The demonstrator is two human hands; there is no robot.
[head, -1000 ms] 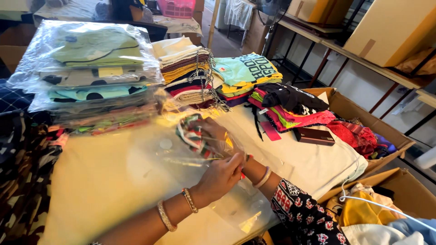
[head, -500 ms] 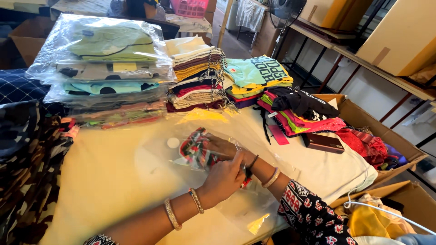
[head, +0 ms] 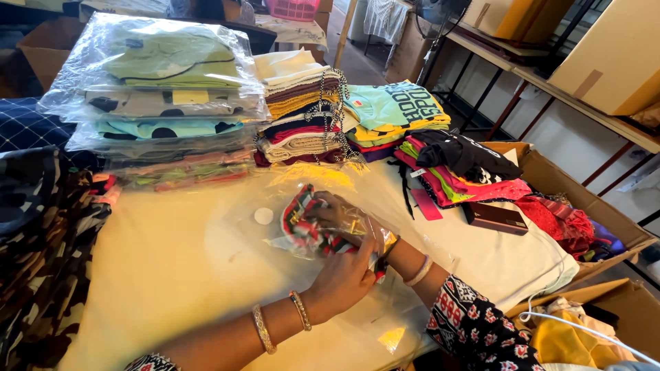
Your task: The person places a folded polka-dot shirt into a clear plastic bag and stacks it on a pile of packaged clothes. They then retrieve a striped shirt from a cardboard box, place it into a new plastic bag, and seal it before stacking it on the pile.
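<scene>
A clear plastic bag lies on the cream table with a small striped red, white and green garment partly inside it. My left hand, with bangles on the wrist, grips the bag's open edge from the near side. My right hand reaches into the bag and holds the garment; its fingers show through the plastic.
Bagged garments are stacked at the back left, folded clothes and colourful shirts behind them. A dark box lies to the right, near an open cardboard carton of clothes. Patterned fabric hangs at the left.
The garment has gone further into the bag and both hands have shifted slightly toward me. The camera has moved closer.
</scene>
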